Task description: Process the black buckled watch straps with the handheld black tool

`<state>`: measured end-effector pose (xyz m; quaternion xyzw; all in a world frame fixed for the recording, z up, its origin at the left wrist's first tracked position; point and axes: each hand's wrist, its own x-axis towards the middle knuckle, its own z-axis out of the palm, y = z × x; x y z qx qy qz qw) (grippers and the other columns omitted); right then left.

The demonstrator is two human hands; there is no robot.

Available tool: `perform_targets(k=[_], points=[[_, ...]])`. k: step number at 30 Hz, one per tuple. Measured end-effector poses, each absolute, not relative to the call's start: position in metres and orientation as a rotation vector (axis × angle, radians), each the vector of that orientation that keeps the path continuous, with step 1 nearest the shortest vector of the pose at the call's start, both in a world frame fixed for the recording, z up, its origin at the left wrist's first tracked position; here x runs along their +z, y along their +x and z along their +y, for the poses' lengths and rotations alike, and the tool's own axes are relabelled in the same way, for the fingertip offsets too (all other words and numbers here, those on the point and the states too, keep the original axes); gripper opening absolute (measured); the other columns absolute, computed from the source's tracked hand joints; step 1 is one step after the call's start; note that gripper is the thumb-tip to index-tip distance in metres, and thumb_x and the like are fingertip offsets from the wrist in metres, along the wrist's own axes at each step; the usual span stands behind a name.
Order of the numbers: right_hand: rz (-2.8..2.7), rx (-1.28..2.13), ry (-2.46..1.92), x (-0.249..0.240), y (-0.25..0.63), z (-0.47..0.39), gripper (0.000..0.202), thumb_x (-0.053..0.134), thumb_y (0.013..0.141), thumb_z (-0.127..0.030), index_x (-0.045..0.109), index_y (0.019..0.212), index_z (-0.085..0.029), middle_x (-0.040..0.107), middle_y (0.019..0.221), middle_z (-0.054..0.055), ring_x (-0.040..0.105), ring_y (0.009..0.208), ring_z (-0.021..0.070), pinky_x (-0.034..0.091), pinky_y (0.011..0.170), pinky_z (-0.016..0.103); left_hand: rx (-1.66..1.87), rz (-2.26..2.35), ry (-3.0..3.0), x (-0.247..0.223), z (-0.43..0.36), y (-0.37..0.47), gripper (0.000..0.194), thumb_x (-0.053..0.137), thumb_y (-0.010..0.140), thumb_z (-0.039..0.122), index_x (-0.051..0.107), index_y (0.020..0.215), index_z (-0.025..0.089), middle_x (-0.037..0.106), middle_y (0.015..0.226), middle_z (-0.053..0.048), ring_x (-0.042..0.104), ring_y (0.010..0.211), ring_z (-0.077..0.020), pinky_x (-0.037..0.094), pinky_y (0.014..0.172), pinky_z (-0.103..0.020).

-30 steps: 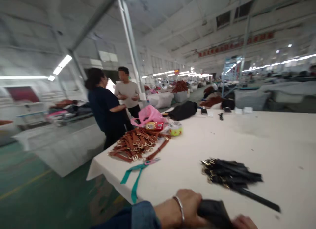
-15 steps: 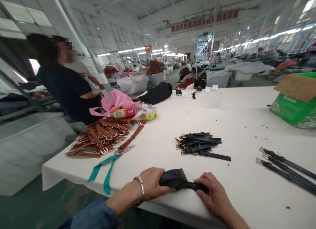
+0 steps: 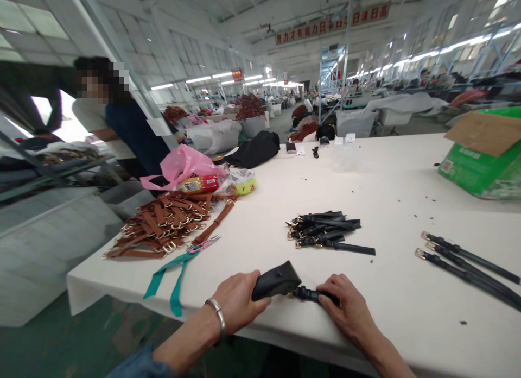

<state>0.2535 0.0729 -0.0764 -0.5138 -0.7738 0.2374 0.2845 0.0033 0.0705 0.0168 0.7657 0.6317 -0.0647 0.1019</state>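
My left hand [image 3: 240, 299], with a silver bangle on its wrist, is closed around a black electric clipper [image 3: 277, 280]. The clipper's wide head points right, towards a short black belt strap [image 3: 306, 295]. My right hand [image 3: 345, 307] grips this strap near the table's front edge; its buckle end sticks out to the left, close by the clipper head. Whether the two touch I cannot tell. Beyond my hands lies a pile of black straps with gold buckles [image 3: 325, 228]. Three more black straps [image 3: 468, 266] lie apart on the right.
Brown buckled straps [image 3: 163, 226] are heaped on the left, near pink-handled scissors [image 3: 205, 243] with a teal ribbon [image 3: 175, 280]. Behind them are a pink bag [image 3: 187, 163] and a black cloth [image 3: 256, 150]. A green box [image 3: 484, 166] stands right. Two people stand beyond the left edge.
The clipper has lifted and tilted upwards at its head, uncovering the strap's buckle end. The view has shifted slightly, and the people at the left have changed position.
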Motion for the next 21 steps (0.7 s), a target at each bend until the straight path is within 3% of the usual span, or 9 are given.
perform_targets(k=[8, 17, 21], points=[[-2.078, 0.653, -1.383, -0.078, 0.254, 0.073, 0.016, 0.048, 0.08, -0.028, 0.062, 0.086, -0.025, 0.056, 0.08, 0.003, 0.048, 0.081, 0.0197, 0.036, 0.07, 0.032, -0.255, 1.829, 2.32, 0.002, 0.054, 0.032, 0.028, 0.043, 0.073, 0.046, 0.049, 0.09, 0.024, 0.065, 0.079, -0.004, 0.06, 0.075, -0.0236, 0.043, 0.063, -0.033], [-2.138, 0.618, -1.407, -0.072, 0.252, 0.076, 0.016, 0.05, 0.077, -0.025, 0.062, 0.088, -0.025, 0.056, 0.08, 0.003, 0.048, 0.08, 0.0198, 0.036, 0.069, 0.032, -0.191, 1.964, 2.199, 0.007, 0.082, 0.013, 0.03, 0.046, 0.071, 0.047, 0.054, 0.086, 0.022, 0.064, 0.08, -0.005, 0.06, 0.074, -0.0192, 0.04, 0.057, -0.025], [-2.157, 0.613, -1.422, -0.067, 0.249, 0.076, 0.015, 0.053, 0.072, -0.017, 0.063, 0.08, -0.026, 0.057, 0.079, 0.002, 0.049, 0.076, 0.0186, 0.035, 0.068, 0.03, -0.123, 1.959, 2.149, 0.01, 0.075, -0.002, 0.03, 0.046, 0.071, 0.047, 0.056, 0.084, 0.022, 0.064, 0.077, -0.004, 0.059, 0.072, -0.0184, 0.038, 0.056, -0.024]])
